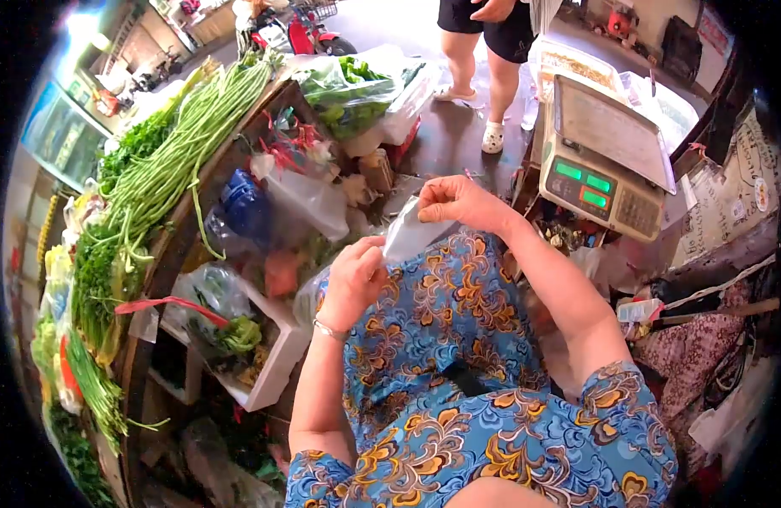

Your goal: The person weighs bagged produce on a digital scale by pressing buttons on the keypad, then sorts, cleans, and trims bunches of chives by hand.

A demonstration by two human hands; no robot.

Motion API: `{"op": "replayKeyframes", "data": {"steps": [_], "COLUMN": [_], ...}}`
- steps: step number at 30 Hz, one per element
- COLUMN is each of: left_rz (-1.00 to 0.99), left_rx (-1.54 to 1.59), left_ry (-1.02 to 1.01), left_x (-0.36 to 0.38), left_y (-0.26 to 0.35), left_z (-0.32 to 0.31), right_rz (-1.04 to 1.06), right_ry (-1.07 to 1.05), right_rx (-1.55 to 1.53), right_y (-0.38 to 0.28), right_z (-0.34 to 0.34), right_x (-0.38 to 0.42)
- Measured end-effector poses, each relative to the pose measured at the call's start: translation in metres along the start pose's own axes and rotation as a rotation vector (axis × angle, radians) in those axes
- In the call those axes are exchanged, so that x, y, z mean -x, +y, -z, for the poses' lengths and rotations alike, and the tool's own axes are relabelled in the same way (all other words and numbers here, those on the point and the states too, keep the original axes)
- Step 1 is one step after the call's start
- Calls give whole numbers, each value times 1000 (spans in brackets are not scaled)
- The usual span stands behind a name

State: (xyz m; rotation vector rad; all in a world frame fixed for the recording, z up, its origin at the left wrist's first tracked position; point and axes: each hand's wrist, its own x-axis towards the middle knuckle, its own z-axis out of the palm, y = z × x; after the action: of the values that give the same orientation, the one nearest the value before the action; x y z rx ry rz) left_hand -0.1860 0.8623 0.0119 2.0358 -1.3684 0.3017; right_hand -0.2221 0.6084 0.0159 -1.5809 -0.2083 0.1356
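Note:
A small whitish plastic bag [411, 233] is stretched between my two hands, above my lap. My left hand [356, 279], with a bracelet at the wrist, closes its fingers on the bag's lower left end. Higher up and to the right, my right hand [460, 206] pinches the upper edge of the bag between thumb and fingers. Behind the hands, the blue patterned dress [445, 296] covers my knees.
Long beans [195, 144] and leafy greens lie along the stall edge at left. Beneath it stands a white foam box [276, 356] with bagged vegetables. A lit digital scale [606, 161] stands at right. A person's legs [496, 76] show beyond, near bagged greens [356, 93].

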Motion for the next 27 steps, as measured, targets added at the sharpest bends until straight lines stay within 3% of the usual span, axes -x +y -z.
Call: {"op": "replayKeyframes", "data": {"steps": [4,7,11,13,16,18,22,27], "left_rz": [80,206,233,331,600,653,721,720], "left_rx": [-41,-122,-136,28,617,936,1114,1173], "left_ry": [-39,20,191,294,130,-36,-88,-20], "left_x": [1,-4,-12,-15,-22,-26,-24,-18], "left_y": [-13,-18,-4,2,9,7,2,7], "left_z": [1,6,8,4,-11,-20,-38,-46], "right_rz": [49,-60,-54,-34,94,69,3,-1], "right_ry": [31,91,131,188,154,155,152,243], "right_rx": [-5,-1,32,52,91,163,384,97], "right_y": [-2,-4,8,13,17,11,5,13], "right_z": [-3,-2,-2,-10,-26,-34,-36,-10], "right_x": [-1,-1,-1,0,2,9,21,22]}}
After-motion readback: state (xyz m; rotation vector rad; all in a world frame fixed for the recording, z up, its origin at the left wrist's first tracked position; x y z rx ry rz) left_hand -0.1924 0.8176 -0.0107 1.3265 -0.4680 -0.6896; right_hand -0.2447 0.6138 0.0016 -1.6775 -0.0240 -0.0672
